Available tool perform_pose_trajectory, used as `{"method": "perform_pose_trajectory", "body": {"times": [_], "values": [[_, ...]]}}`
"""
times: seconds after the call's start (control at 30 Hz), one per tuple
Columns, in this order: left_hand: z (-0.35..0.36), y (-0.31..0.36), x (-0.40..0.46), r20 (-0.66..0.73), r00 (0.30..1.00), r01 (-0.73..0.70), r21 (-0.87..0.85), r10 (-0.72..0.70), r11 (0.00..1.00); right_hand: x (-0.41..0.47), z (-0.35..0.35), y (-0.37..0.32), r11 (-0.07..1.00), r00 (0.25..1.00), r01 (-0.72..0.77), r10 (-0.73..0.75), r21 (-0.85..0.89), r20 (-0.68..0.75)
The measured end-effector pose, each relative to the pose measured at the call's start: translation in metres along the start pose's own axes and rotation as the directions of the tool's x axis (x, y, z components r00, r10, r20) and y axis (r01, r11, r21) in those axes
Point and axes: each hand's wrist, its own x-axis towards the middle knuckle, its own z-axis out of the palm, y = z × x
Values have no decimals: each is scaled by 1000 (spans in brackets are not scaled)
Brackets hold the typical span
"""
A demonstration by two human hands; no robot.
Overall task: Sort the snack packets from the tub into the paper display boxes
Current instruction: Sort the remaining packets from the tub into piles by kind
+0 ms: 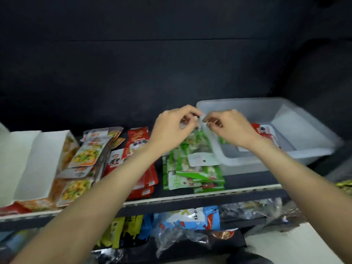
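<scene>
Both hands meet above the shelf, at the left rim of the translucent plastic tub (297,155). My left hand (171,128) and my right hand (230,128) each pinch the top edge of a green snack packet (198,143) that hangs between them over the pile of green packets (192,176). A red packet (263,130) lies inside the tub, partly hidden by my right wrist. To the left of the green pile is a row of red packets (137,141), then orange-and-yellow packets (85,155) beside a white paper display box (36,161).
The shelf's front edge (190,197) runs across below the piles. A lower shelf holds blue, yellow and clear-wrapped packets (190,220). A dark back wall stands behind the shelf. A pale surface (304,244) shows at the bottom right.
</scene>
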Motion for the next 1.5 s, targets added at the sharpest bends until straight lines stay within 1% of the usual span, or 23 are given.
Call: {"method": "perform_pose_trajectory", "body": {"times": [0.07, 0.17, 0.23, 0.33, 0.4, 0.47, 0.57, 0.7, 0.8, 0.87, 0.93, 0.97, 1.03, 1.1, 1.17, 1.2, 1.23, 1.27, 1.3, 1.33, 1.37, 1.4, 1.5], "values": [[40, 6, 34, 153, 988, 39, -118, -20, 992, 2, -5, 55, 993, 993, -117, 117, -32, 10], [102, 11, 75, 338, 940, 98, -142, -44, 985, 7, -2, 129, 968, 970, -196, 215, -154, 114], [141, 10, 95, 453, 890, 88, -62, -51, 994, 10, 4, 164, 953, 933, -217, 267, -213, 243], [189, 1, 115, 577, 813, -39, 183, -75, 982, 14, 13, 198, 937, 839, -290, 347, -196, 420], [213, -4, 121, 629, 769, -107, 303, -115, 947, 14, 19, 212, 922, 789, -299, 385, -248, 479], [232, -6, 121, 685, 715, -184, 378, -141, 907, 14, 26, 219, 911, 766, -303, 408, -280, 498], [249, -6, 116, 729, 666, -238, 409, -158, 881, 16, 30, 220, 916, 772, -308, 399, -258, 495], [256, -3, 111, 724, 649, -141, 416, -234, 898, 15, 29, 220, 915, 801, -294, 394, -276, 451], [251, -3, 110, 694, 652, -68, 454, -305, 888, 15, 29, 216, 905, 850, -227, 364, -360, 380], [248, -4, 111, 696, 636, -51, 469, -334, 882, 16, 29, 211, 900, 867, -191, 342, -392, 362], [244, -1, 111, 697, 632, -63, 481, -338, 874, 15, 28, 209, 910, 866, -192, 333, -368, 373], [242, 0, 111, 692, 642, -76, 487, -331, 870, 15, 27, 210, 919, 864, -209, 334, -335, 377], [234, 3, 111, 669, 689, -120, 485, -280, 866, 12, 25, 213, 934, 864, -265, 340, -239, 372], [220, 7, 112, 637, 746, -179, 473, -195, 863, 11, 20, 214, 932, 879, -341, 363, -125, 310], [197, 11, 111, 590, 797, -182, 441, -130, 879, 9, 11, 208, 910, 902, -414, 408, 16, 141], [183, 12, 109, 551, 826, -145, 407, -116, 902, 8, 6, 201, 885, 896, -443, 443, 143, 32], [167, 12, 106, 499, 860, -84, 354, -111, 932, 8, 3, 190, 834, 866, -453, 495, 316, -65], [151, 12, 101, 431, 894, 1, 274, -123, 962, 7, 0, 176, 745, 822, -433, 557, 507, -117], [134, 11, 93, 358, 920, 97, 178, -157, 979, 6, -1, 157, 630, 785, -385, 608, 674, -120], [117, 10, 83, 288, 936, 188, 83, -204, 979, 5, -1, 134, 512, 770, -329, 632, 793, -89], [101, 7, 72, 227, 940, 258, 8, -253, 966, 5, 2, 108, 415, 782, -283, 622, 865, -43], [83, 5, 59, 183, 936, 314, -48, -300, 948, 4, 6, 81, 351, 814, -251, 581, 902, 0], [35, -7, 18, 90, 894, 446, -269, -439, 854, 3, 22, -3, 275, 911, -210, 403, 938, 86]]}}
